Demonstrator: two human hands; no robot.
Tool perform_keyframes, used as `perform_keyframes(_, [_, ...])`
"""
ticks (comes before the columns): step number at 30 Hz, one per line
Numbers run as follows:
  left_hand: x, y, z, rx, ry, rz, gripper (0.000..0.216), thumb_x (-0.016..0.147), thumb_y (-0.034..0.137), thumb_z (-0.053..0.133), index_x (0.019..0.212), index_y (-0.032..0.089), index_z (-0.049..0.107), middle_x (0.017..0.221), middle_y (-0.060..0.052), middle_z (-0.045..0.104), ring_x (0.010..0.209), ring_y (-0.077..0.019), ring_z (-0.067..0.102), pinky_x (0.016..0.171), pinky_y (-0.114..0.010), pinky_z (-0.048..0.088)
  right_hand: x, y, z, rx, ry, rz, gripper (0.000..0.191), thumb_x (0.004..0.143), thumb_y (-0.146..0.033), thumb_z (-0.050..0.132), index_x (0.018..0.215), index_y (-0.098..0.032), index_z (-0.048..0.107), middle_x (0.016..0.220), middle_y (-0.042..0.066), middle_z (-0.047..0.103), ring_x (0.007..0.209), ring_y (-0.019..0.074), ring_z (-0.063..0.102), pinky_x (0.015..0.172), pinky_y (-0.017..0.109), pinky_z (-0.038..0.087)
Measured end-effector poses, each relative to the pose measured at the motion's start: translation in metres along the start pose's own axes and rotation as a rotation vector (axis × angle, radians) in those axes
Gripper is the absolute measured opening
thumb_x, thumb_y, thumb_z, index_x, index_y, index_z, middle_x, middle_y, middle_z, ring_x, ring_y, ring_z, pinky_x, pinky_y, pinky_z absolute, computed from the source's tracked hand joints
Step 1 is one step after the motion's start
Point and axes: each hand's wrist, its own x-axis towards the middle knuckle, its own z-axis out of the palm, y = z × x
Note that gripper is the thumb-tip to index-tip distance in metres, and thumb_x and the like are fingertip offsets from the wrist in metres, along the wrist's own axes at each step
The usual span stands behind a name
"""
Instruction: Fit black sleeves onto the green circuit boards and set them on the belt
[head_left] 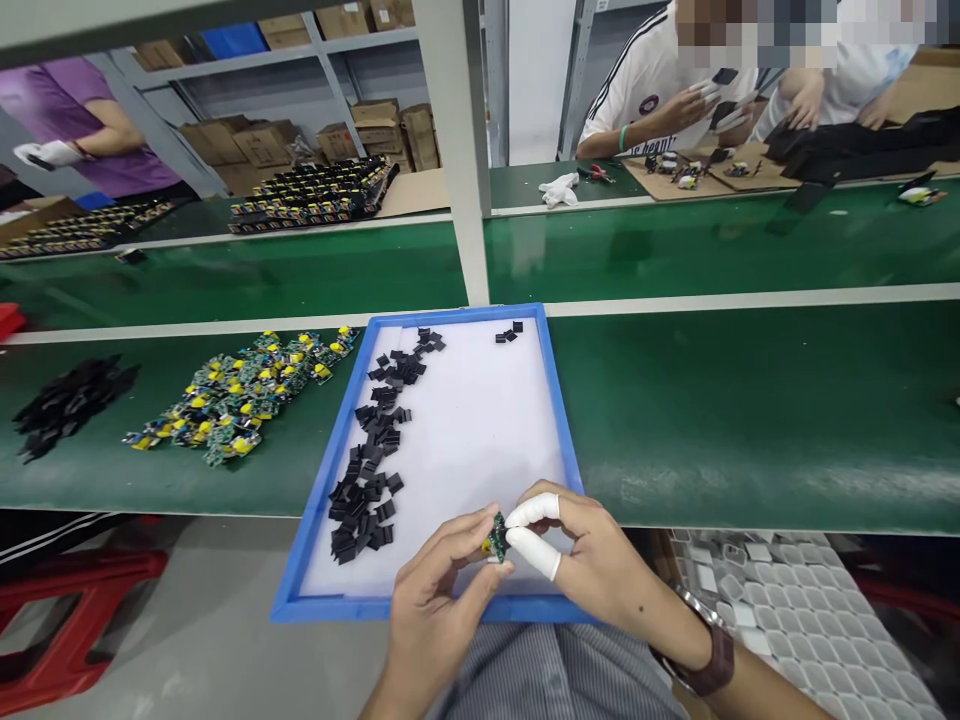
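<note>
Left hand [435, 600]: fingers curled, thumb and fingertips pinched on one small circuit board [494, 538].
Right hand [600, 560]: closed on the same board from the other side; two white finger cots [534, 510], on thumb and forefinger; one wristwatch [709, 655] on the wrist.
Small circuit board: green with a yellow part, held between both hands just above the near edge of the blue tray [341, 430].
Blue tray: one, white floor, on the near edge of the green bench [750, 420].
Black parts [379, 450]: strewn down the tray's left half (too many to count); a few more apart in a small cluster [508, 335] at the far rim.
Board pile [240, 395]: one heap, green with yellow parts, left of the tray.
Black heap [71, 400]: one, further left on the bench.
Red stool [67, 620]: one, lower left.
White moulded tray [780, 600]: lower right, below the bench.
Rows of boards [315, 190]: on the far bench.
Cardboard boxes [382, 125]: several, stacked behind.
Co-workers: one in a purple top [90, 120] far left; two far right, one in a white striped shirt [652, 90].
Writing: chest print on the white shirt, not legible.
</note>
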Motion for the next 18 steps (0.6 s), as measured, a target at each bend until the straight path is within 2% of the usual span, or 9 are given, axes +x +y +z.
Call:
perform_keyframes(3, [0.000,-0.002,0.000,-0.025,0.005,0.017,0.042,0.082,0.005,0.076,0.116,0.030,0.076,0.122,-0.008,0.075,0.117,-0.0259,0.071,0.089,-0.036,0.066,-0.004,0.002,0.005,-0.027,0.027,-0.008,0.016,0.093,-0.009,0.060,0.096,-0.023,0.067,0.085,-0.001,0.063,0.076,0.0144,0.058,0.069,0.026,0.046])
perform_keyframes(8, [0.001,-0.004,0.000,-0.034,0.005,0.033,0.043,0.082,0.005,0.076,0.116,0.030,0.074,0.120,-0.007,0.075,0.114,-0.0250,0.071,0.085,-0.034,0.067,-0.011,0.003,0.010,-0.111,0.032,-0.078,0.014,0.101,-0.014,0.054,0.104,-0.024,0.063,0.091,0.000,0.060,0.079,0.0155,0.057,0.074,0.029,0.045])
perform_keyframes(15, [0.001,-0.001,0.002,-0.025,0.001,0.039,0.041,0.082,0.005,0.077,0.114,0.031,0.075,0.118,-0.006,0.076,0.112,-0.0244,0.072,0.084,-0.034,0.068,-0.012,-0.001,0.007,-0.145,-0.004,-0.079,0.014,0.101,-0.013,0.052,0.105,-0.023,0.060,0.090,0.000,0.059,0.077,0.0147,0.056,0.071,0.028,0.044])
perform_keyframes(18, [0.002,-0.001,0.001,-0.022,-0.006,0.050,0.042,0.082,0.006,0.077,0.115,0.031,0.075,0.118,-0.006,0.076,0.113,-0.0249,0.072,0.085,-0.036,0.067,-0.013,0.000,0.007,-0.178,0.004,-0.136,0.014,0.101,-0.011,0.052,0.106,-0.022,0.060,0.091,0.001,0.058,0.077,0.0151,0.055,0.071,0.028,0.044])
